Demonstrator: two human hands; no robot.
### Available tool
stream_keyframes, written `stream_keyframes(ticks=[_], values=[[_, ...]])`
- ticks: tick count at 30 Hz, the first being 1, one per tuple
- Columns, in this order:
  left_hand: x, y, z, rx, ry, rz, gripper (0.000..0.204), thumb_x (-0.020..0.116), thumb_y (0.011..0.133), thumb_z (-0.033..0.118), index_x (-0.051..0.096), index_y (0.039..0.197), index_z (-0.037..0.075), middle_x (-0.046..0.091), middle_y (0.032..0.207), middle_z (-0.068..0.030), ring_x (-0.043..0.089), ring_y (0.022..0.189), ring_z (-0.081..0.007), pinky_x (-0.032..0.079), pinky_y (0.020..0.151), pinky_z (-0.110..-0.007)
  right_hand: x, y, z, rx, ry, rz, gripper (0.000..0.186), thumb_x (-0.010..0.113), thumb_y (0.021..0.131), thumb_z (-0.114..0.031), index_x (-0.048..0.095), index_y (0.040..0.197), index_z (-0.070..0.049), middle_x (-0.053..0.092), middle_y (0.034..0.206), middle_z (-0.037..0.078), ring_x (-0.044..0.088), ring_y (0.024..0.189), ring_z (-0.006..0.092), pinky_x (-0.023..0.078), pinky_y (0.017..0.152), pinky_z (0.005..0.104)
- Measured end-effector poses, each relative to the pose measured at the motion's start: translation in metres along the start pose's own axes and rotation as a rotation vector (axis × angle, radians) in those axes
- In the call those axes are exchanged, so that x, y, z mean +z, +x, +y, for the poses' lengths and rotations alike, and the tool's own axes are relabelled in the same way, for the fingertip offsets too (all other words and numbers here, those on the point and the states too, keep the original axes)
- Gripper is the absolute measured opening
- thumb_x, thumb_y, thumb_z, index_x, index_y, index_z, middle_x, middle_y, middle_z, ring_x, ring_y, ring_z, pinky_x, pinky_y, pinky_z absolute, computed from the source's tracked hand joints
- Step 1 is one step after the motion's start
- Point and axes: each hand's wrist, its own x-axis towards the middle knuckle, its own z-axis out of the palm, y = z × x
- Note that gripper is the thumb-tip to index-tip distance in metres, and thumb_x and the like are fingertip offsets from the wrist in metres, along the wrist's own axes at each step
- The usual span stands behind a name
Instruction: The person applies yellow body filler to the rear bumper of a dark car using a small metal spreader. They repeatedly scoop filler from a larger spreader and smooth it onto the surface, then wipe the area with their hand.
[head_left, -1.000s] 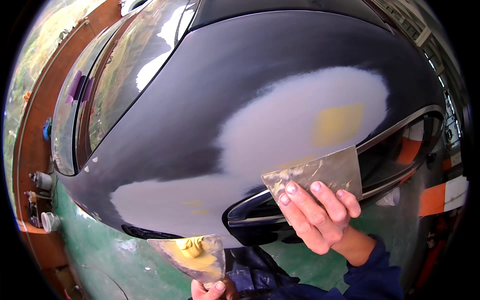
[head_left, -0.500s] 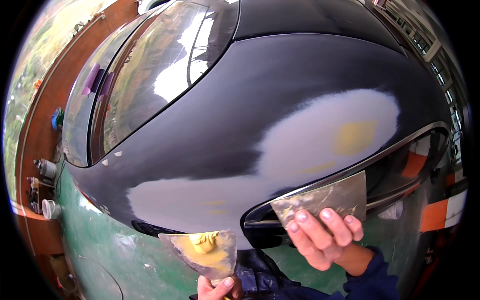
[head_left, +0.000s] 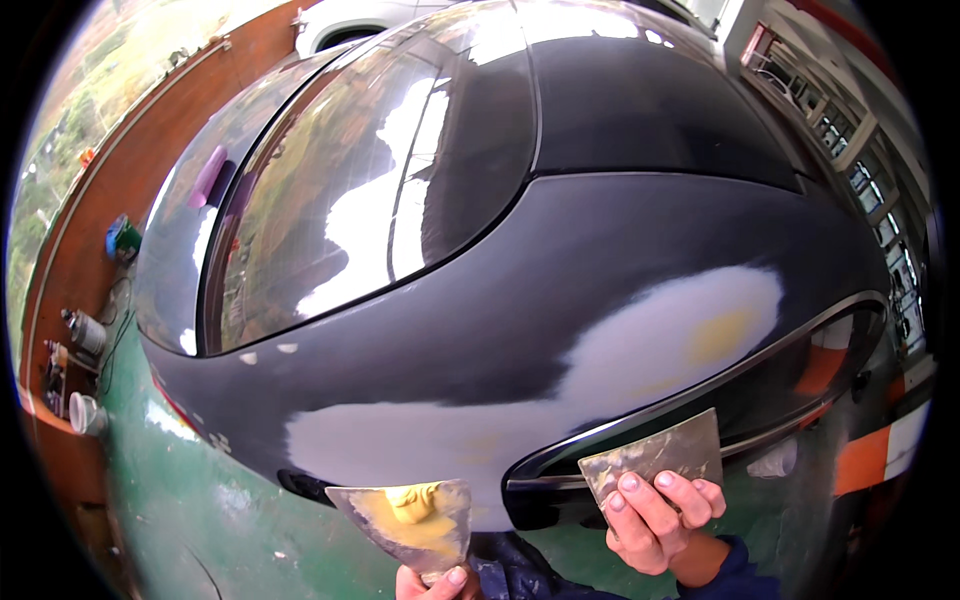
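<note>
A putty knife with a wide flared blade is gripped by my left hand at the lower middle. On its blade sits a lump of yellow putty, with more smeared around it. My right hand holds a flat rectangular scraper, fingers across its face and the thumb hidden behind. Both tools are apart from the car. Beyond them stretches a dark car body panel with a large pale grey sanded patch. A yellowish putty spot shows at the patch's right end.
The car's rear window lies at the left, its side window at the right. Cans and a white bucket stand by the orange-brown wall. An orange-and-white barrier is at the right. The floor is green.
The view has shifted, so the car appears lower and more of its roof shows. Both hands sit slightly lower in the picture, still holding the putty knife and scraper.
</note>
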Motion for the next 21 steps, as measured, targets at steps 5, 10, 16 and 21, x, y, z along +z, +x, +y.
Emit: stream_keyframes(ticks=[5, 10, 16, 21], values=[[0.005, 0.01, 0.018, -0.001, -0.001, -0.004, 0.047, 0.051, 0.103, 0.032, 0.052, 0.066, 0.003, 0.051, 0.052, -0.0092, 0.051, 0.042, -0.0177, 0.039, 0.041, -0.028, -0.015, -0.003, 0.003, 0.088, -0.005, -0.045, 0.019, 0.05, 0.088, -0.019, 0.063, 0.099, -0.01, 0.068, 0.108, 0.007, 0.052, 0.098, 0.0261, 0.038, 0.078, 0.0374], [0.0, 0.016, 0.022, -0.009, -0.01, -0.005, 0.047, 0.052, 0.102, 0.032, 0.052, 0.065, 0.004, 0.05, 0.052, -0.0084, 0.049, 0.043, -0.0166, 0.038, 0.041, -0.027, -0.015, 0.017, -0.006, 0.204, 0.211, -0.147, 0.024, 0.05, 0.082, -0.013, 0.061, 0.101, -0.003, 0.065, 0.116, 0.018, 0.048, 0.087, 0.0263, 0.038, 0.075, 0.0373], [-0.01, 0.015, 0.026, 0.019, -0.014, 0.012, 0.045, 0.05, 0.103, 0.03, 0.052, 0.067, 0.004, 0.05, 0.052, -0.008, 0.05, 0.043, -0.0165, 0.038, 0.041, -0.027, -0.002, 0.072, 0.001, 0.429, 0.371, -0.309, 0.021, 0.05, 0.068, -0.014, 0.061, 0.08, 0.0, 0.055, 0.13, 0.034, 0.046, 0.085, 0.0271, 0.039, 0.077, 0.0354], [-0.016, 0.013, 0.028, 0.029, -0.064, 0.005, 0.044, 0.05, 0.104, 0.028, 0.051, 0.067, 0.004, 0.05, 0.052, -0.0076, 0.05, 0.042, -0.0164, 0.037, 0.04, -0.027, 0.013, 0.116, 0.013, 0.427, 0.393, -0.398, 0.012, 0.05, 0.062, -0.008, 0.055, 0.068, 0.001, 0.052, 0.134, 0.035, 0.046, 0.085, 0.0281, 0.04, 0.078, 0.0373]])
